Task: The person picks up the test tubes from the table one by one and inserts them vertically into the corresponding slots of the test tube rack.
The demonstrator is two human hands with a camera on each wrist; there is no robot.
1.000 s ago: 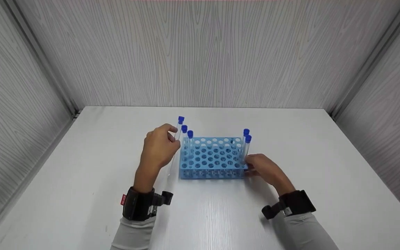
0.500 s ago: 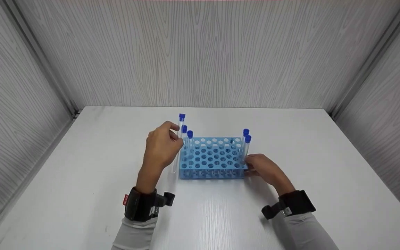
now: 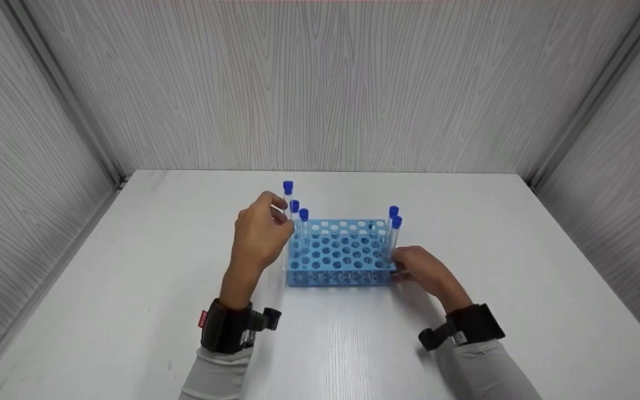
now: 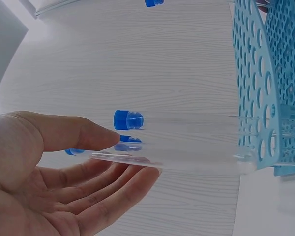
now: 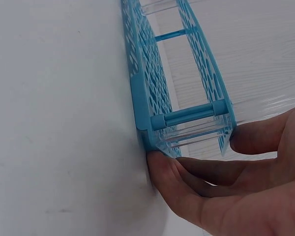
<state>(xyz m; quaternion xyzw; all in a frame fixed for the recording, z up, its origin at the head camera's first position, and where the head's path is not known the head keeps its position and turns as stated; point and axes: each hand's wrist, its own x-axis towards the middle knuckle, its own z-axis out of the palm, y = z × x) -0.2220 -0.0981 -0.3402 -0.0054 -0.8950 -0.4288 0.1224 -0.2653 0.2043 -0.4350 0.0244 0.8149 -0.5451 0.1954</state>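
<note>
My left hand pinches a clear test tube with a blue cap between thumb and fingers, at the left end of the blue test tube rack. In the left wrist view that held tube reaches toward the rack's holed top plate; whether its tip is in a hole I cannot tell. Two capped tubes stand in the rack's left side. Two more tubes stand at its right side. My right hand grips the rack's right end, thumb by the top plate and fingers near the base.
The rack stands on a white table. A pale wood-grain wall rises behind the table, with side walls at left and right. Each wrist wears a black strap with a small camera arm.
My left hand has moved slightly up and right with the tube, which has gone from tilted to nearly upright beside the rack's left end. The right hand and the rack have stayed put.
</note>
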